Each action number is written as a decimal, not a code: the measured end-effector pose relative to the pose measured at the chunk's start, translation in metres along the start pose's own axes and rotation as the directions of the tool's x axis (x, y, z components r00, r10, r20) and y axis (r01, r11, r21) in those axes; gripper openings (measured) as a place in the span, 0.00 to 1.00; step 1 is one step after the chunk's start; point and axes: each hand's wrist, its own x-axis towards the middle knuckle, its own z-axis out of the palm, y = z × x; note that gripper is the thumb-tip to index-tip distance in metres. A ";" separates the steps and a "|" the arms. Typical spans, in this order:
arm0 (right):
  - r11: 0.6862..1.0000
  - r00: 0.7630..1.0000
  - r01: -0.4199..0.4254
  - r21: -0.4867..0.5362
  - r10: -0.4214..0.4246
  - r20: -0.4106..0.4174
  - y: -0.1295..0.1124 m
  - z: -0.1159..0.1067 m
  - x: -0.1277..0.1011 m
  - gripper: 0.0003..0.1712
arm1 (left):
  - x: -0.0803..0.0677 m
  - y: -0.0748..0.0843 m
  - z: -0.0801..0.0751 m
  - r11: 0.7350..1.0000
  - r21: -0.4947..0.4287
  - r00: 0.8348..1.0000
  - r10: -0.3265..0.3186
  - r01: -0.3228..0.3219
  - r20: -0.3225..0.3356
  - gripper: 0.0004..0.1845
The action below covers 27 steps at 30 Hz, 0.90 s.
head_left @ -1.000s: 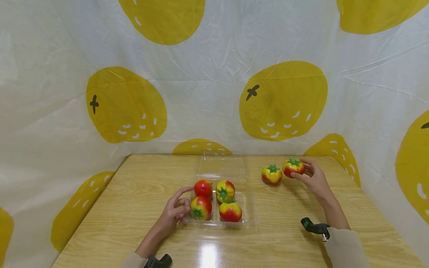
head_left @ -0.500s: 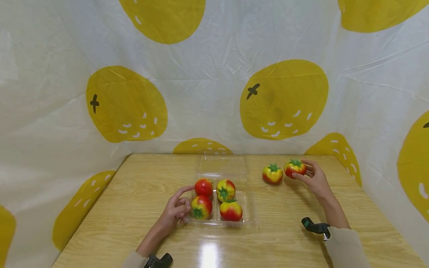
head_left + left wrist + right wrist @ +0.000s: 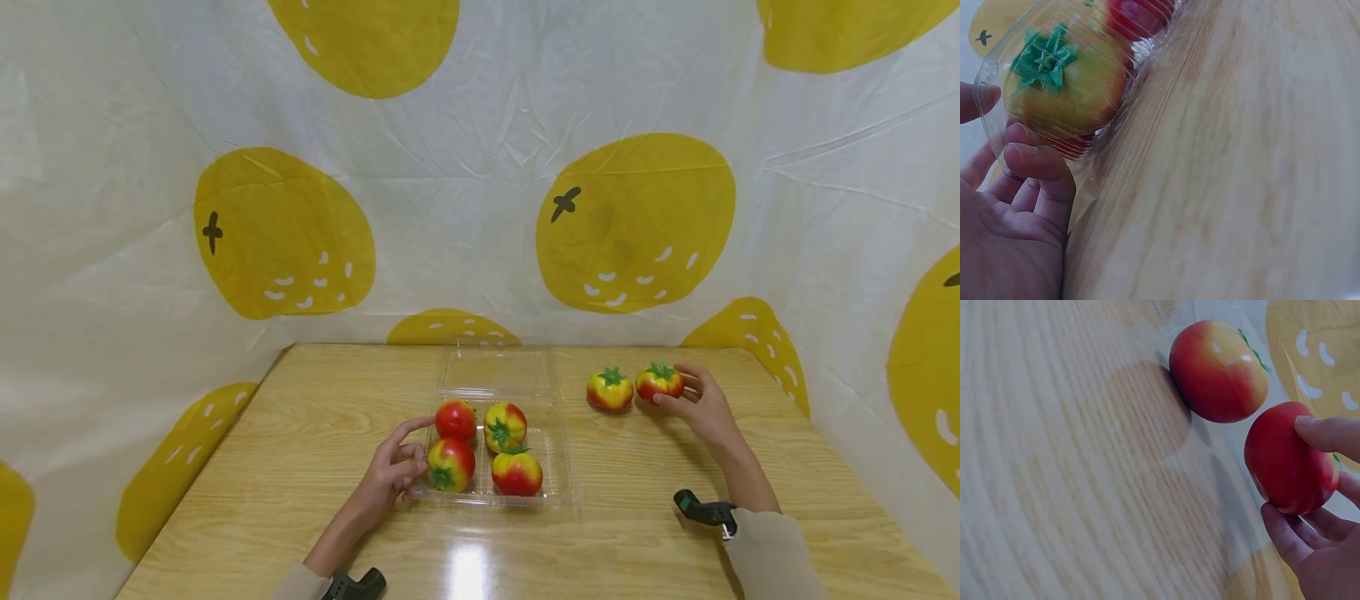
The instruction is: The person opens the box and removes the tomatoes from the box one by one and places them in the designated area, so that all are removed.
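My right hand holds a red and yellow tomato with a green leafy top between thumb and fingers, low over the table's back right. Just left of it stands a second tomato, leaf side up. A clear plastic clamshell container lies with its lid back. Its base bears two tomatoes on the left, a red one behind a mixed one, and two on the right, one behind another. At the container's left side, my left hand grips the rim with curled fingers.
The container's transparent lid lies flat toward the back of the wooden table. Behind and beside the table hangs a pale curtain printed with big yellow fruit. A black wrist camera sits on the right wrist.
Over the last half second my right hand has lowered slightly with the tomato. My left hand and the container have stayed in place.
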 end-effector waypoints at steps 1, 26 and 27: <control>1.000 1.000 -0.003 -0.001 0.003 0.002 0.001 0.000 0.000 0.50 | 0.000 0.000 0.000 1.000 0.000 1.000 -0.001 0.001 0.000 0.34; 1.000 1.000 0.005 0.013 -0.005 0.010 0.015 0.005 0.004 0.49 | 0.001 -0.001 0.000 1.000 -0.010 1.000 0.009 -0.009 -0.003 0.34; 1.000 1.000 0.004 0.006 -0.004 0.014 0.015 0.005 0.004 0.49 | 0.000 -0.001 0.001 1.000 -0.009 1.000 0.006 -0.006 -0.007 0.34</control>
